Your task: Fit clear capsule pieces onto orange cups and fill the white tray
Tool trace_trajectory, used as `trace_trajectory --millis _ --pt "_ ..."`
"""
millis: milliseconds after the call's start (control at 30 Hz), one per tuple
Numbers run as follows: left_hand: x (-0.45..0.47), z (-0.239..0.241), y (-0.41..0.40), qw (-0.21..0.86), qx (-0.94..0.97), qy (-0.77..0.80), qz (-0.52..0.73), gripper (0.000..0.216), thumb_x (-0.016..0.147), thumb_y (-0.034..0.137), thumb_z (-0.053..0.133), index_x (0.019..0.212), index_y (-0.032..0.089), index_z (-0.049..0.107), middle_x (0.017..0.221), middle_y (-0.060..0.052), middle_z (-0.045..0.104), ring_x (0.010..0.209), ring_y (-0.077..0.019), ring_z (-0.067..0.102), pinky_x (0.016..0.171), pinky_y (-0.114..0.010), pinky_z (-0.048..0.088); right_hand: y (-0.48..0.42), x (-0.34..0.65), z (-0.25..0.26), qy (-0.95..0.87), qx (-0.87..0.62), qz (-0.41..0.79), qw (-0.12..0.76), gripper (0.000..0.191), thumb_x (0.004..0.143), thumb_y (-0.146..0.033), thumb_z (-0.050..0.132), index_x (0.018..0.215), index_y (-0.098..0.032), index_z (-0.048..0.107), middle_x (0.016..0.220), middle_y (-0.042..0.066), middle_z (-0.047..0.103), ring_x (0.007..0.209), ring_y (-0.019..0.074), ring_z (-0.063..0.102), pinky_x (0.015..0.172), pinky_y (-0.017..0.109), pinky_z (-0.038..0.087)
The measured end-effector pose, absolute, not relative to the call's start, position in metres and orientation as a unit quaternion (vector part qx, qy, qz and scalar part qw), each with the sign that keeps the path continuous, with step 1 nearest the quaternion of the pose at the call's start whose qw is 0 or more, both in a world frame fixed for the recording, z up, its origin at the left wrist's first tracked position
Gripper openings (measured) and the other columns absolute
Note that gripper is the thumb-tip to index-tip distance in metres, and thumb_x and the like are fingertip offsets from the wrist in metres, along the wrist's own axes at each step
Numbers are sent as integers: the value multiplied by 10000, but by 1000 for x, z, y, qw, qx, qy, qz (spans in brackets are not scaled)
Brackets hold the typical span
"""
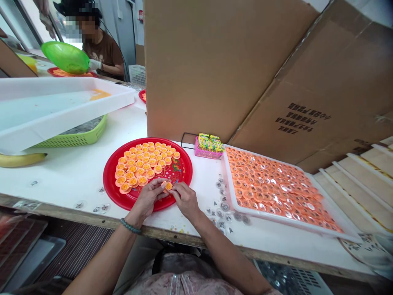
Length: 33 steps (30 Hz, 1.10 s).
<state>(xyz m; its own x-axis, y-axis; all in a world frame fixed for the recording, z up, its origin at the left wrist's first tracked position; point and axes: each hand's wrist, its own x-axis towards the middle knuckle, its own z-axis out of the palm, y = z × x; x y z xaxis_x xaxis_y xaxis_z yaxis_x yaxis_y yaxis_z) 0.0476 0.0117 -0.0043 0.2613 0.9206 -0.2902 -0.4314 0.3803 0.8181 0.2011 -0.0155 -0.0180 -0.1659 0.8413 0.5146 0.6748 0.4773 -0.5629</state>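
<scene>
My left hand (pixel 149 198) and my right hand (pixel 185 200) meet over the near rim of a round red plate (pixel 181 172). Together their fingertips pinch one small orange round piece (pixel 168 186). Several more orange and yellow pieces (pixel 144 164) lie in rows across the plate. A green bead bracelet (pixel 130 226) circles my left wrist. Right of my hands, small clear plastic lids (pixel 221 205) lie scattered on the white table.
A white tray (pixel 288 223) full of lidded orange pieces sits at right. A pink basket (pixel 208 146) of yellow packs stands by big cardboard boxes (pixel 215 61). At left are a white bin (pixel 46 108), a green basket (pixel 76 137) and a banana (pixel 18 159). Another person (pixel 101 45) works behind.
</scene>
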Motion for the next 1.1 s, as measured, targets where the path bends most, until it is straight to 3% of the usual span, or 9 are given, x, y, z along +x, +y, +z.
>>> trace_trajectory --millis 233,500,633,733,967,1100 --pt "51 -5 11 706 306 396 502 330 604 276 783 871 144 643 866 -35 655 792 -154 625 691 -242 533 -14 197 -23 -782 -492 62 378 356 899 -227 489 1253 -217 532 1122 94 587 1044 184 555 913 326 485" --pt "52 -4 13 712 272 417 495 310 610 248 776 870 145 642 840 -37 648 735 -140 616 669 -254 546 -22 200 -23 -761 -512 33 397 240 894 -204 495 1091 -172 627 992 95 639 953 174 582 879 311 499" --pt "52 -2 13 720 272 418 483 240 638 204 746 847 140 646 832 -36 634 705 -134 612 640 -247 552 -19 198 -18 -771 -518 31 369 343 903 -212 476 1239 -179 542 1140 112 595 1063 191 537 943 341 469" --pt "52 0 13 721 270 422 479 216 651 176 727 844 136 639 788 -29 630 672 -131 612 626 -249 556 -17 198 -19 -796 -507 13 331 345 915 -195 441 1245 -182 543 1140 113 600 1043 204 541 920 351 476" --pt "52 1 14 719 239 438 484 162 700 115 664 858 121 628 825 -69 668 716 -175 657 648 -293 575 -25 202 -20 -787 -522 -4 330 208 919 -229 456 957 -174 653 951 92 645 907 187 575 835 322 494" --pt "51 0 15 720 230 446 479 127 742 88 605 865 110 628 843 -78 671 733 -185 665 664 -313 585 -42 206 -15 -777 -543 4 319 194 921 -243 455 939 -174 635 915 77 644 901 179 571 840 315 487"
